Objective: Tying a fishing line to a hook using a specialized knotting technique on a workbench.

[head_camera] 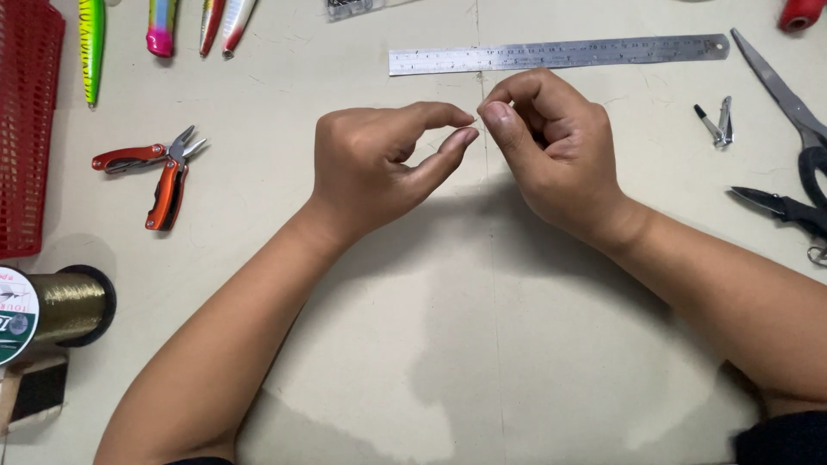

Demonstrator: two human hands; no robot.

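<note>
Left of our left hand (pixel 370 164) lie orange pliers (pixel 159 172). Its thumb and forefinger pinch a thin, pale, barely visible line (pixel 485 146), which our right hand (pixel 551 142) also pinches, fingers curled. A steel ruler (pixel 558 53) lies just beyond both.

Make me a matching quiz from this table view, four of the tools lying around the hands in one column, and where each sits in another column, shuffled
Things:
1. steel ruler
2. orange-handled pliers
3. spool of gold line
4. scissors

Places:
A. far right edge of the table
B. left edge, near the person's left forearm
C. beyond both hands, lying crosswise
D. left of the left hand, beside the red basket

Pairs: 1-C, 2-D, 3-B, 4-A
</note>
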